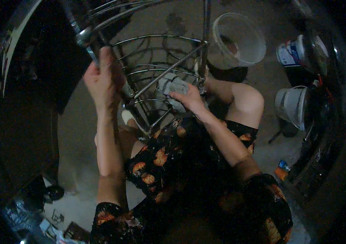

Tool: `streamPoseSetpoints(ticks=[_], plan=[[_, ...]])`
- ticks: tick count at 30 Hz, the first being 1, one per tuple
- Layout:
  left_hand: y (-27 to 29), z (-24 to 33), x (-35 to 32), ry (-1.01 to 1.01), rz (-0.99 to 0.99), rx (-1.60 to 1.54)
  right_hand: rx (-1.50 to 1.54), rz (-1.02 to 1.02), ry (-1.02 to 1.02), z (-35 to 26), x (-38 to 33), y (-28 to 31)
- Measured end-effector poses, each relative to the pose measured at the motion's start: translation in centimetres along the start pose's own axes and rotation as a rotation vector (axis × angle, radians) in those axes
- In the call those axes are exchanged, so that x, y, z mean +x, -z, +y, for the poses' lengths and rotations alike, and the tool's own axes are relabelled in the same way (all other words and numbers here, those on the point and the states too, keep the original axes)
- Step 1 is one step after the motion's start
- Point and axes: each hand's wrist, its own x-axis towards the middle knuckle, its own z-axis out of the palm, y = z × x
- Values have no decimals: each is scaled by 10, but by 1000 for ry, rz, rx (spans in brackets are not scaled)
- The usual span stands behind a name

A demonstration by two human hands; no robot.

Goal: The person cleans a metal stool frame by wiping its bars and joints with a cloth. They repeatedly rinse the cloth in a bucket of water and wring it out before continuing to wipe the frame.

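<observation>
A metal wire basket rack (156, 61) with curved bars stands tilted in front of me, over my lap. My left hand (103, 79) is closed around one of its bars at the left side. My right hand (189, 97) presses a grey-white cloth (172, 87) against the wires in the middle of the rack. My knee (244, 101) shows bare just right of the rack, and my patterned black and orange garment fills the lower middle.
A clear plastic tub (238, 38) lies at the upper right. A white bucket (291, 105) and a white container (291, 53) stand at the right. A dark wheel (323, 134) curves along the right edge. A small orange and blue package (282, 170) lies on the concrete floor.
</observation>
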Motion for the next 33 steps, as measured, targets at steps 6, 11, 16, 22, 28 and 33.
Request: streamPoseSetpoints(ticks=[6, 11, 16, 22, 28, 33], plan=[[-18, 90, -39, -289, -73, -249, 103, 120, 190, -62, -35, 39], [-53, 167, -71, -505, -132, -336, 371, 234, 399, -137, -108, 95], [-107, 178, -83, -611, -243, -379, 607, 548, 507, -158, -185, 174], [-205, 130, -77, -619, -335, -474, 509, 1003, 635, -106, -231, 267], [-266, 67, -54, -402, -438, -619, 651, 1273, 310, -106, -267, 268], [-308, 16, -41, -495, -484, -509, 635, 1177, 414, -108, -257, 294]])
